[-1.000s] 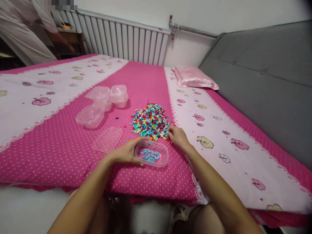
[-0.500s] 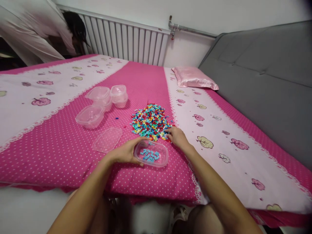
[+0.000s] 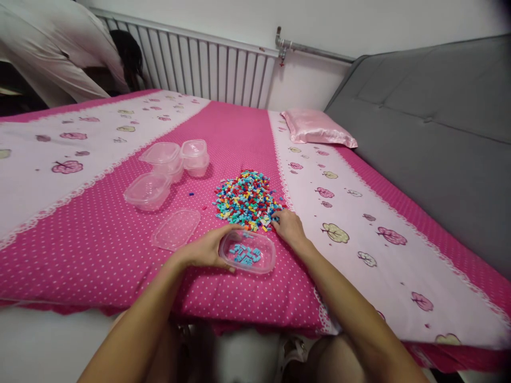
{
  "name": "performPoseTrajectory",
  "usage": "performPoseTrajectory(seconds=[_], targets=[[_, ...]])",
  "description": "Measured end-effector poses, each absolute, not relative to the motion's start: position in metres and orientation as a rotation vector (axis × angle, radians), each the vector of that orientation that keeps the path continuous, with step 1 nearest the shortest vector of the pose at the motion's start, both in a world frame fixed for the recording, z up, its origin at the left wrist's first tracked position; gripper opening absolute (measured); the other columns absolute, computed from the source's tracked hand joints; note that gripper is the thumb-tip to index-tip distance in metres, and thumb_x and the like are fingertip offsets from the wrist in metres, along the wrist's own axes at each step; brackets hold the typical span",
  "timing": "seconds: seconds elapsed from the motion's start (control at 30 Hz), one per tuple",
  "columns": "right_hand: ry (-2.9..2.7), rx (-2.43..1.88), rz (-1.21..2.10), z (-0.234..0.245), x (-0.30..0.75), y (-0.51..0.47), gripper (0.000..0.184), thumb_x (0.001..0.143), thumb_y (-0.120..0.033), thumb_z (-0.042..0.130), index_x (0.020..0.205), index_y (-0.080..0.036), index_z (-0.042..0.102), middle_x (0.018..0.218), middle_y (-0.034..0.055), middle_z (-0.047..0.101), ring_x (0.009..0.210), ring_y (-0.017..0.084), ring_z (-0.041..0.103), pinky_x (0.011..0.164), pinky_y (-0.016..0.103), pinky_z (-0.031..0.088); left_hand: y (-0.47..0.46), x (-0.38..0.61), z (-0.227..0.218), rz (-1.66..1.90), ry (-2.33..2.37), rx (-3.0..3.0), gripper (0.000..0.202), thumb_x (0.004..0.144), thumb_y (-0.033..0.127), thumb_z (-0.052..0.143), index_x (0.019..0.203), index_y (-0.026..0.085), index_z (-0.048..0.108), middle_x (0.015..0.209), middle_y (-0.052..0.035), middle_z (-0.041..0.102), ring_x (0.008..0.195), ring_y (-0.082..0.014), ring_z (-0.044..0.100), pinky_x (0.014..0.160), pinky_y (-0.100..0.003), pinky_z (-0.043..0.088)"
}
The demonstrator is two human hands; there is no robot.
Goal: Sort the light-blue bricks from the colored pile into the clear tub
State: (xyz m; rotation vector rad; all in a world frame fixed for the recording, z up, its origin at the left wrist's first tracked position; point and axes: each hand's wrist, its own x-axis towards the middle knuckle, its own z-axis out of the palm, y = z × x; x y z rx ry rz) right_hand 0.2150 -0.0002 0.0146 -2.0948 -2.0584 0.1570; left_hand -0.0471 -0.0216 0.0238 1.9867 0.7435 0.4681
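Observation:
A heap of small bricks in several colours (image 3: 247, 199) lies on the pink dotted bedspread (image 3: 99, 250). Just in front of it stands a clear plastic box (image 3: 248, 251) with light blue bricks inside. My left hand (image 3: 207, 247) grips the left rim of that box. My right hand (image 3: 288, 226) rests at the heap's near right edge, fingers curled and pinching among the bricks; what they hold is too small to make out.
A clear lid (image 3: 176, 228) lies left of the box. Three more clear boxes (image 3: 165, 170) stand further back on the left. A pink pillow (image 3: 317, 128) lies by the grey headboard (image 3: 431, 133). A person in white (image 3: 59, 53) bends over beyond the bed by the radiator (image 3: 207, 69).
My right hand has crept a little forward into the heap's edge. The person at the far left has bent lower. The box and my left hand have stayed put.

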Motion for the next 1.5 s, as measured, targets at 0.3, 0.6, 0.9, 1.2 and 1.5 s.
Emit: performPoseTrajectory(seconds=[0.3,0.6,0.9,1.2,1.5], targets=[[-1.706,-1.900,0.567,0.010,0.235,0.011,0.019,0.075,-0.018,0.062,0.092,-0.018,0.072,0.078,0.0027,0.072,0.072,0.016,0.066,0.071,0.026,0.050,-0.021,-0.048,0.020,0.472,0.742,2.000,0.091,0.057,0.032,0.084,0.134,0.020,0.037,0.135,-0.0127,0.050,0.122,-0.0297,0.050,0.106,-0.046,0.039],[-0.978,-1.463,1.153,0.018,0.234,0.016,0.005,0.064,-0.016,0.057,0.068,-0.018,0.054,0.057,-0.0023,0.058,0.053,0.010,0.056,0.057,0.021,0.049,-0.022,-0.048,0.021,0.472,0.758,1.994,0.091,0.057,0.033,0.084,0.134,0.021,0.039,0.133,-0.0118,0.051,0.121,-0.0298,0.051,0.105,-0.047,0.040],[-1.434,-1.898,0.623,0.003,0.229,0.009,0.021,0.060,-0.034,0.073,0.071,-0.017,0.066,0.067,0.0014,0.067,0.064,0.017,0.062,0.063,0.027,0.046,-0.022,-0.047,0.023,0.477,0.751,1.994,0.090,0.057,0.033,0.083,0.134,0.020,0.039,0.132,-0.0114,0.053,0.120,-0.0297,0.052,0.104,-0.045,0.041],[-1.450,-1.906,0.563,0.003,0.226,0.009,0.012,0.071,-0.030,0.066,0.067,-0.019,0.068,0.070,0.0025,0.070,0.075,0.019,0.065,0.072,0.029,0.050,-0.022,-0.047,0.024,0.473,0.747,1.993,0.090,0.057,0.032,0.084,0.134,0.019,0.039,0.132,-0.0127,0.052,0.120,-0.0290,0.052,0.105,-0.045,0.040],[-0.661,-1.159,1.535,0.058,0.206,-0.007,0.019,0.074,0.002,0.051,0.068,-0.015,0.057,0.074,0.0024,0.064,0.082,0.010,0.065,0.093,0.025,0.051,-0.027,-0.034,0.025,0.520,0.871,1.992,0.093,0.059,0.037,0.083,0.138,0.017,0.037,0.138,-0.0155,0.048,0.125,-0.0320,0.048,0.108,-0.047,0.036]])
